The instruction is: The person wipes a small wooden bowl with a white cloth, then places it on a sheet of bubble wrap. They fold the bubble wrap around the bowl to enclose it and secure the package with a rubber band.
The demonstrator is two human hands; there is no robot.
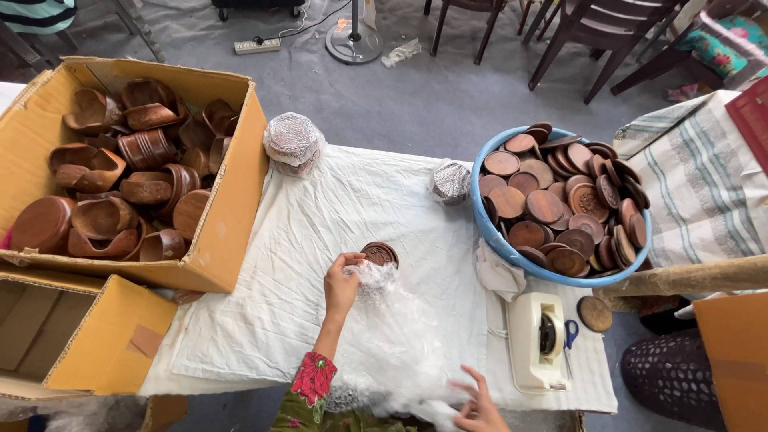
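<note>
My left hand (341,282) pinches the far end of a sheet of clear bubble wrap (392,336) that lies on the white-clothed table (320,232). A small round carved wooden box (379,255) stands just beyond the fingers, touching the wrap's edge. My right hand (478,405) is at the near table edge with fingers spread, resting on the near end of the same wrap.
A blue basin (560,276) full of round wooden lids sits at right. A large cardboard box (232,200) of wooden bowls is at left, a smaller empty box (104,344) below it. Two wrapped bundles (294,142) (450,182), a tape dispenser (536,340), scissors (570,334) and a loose lid (594,314) lie on the table.
</note>
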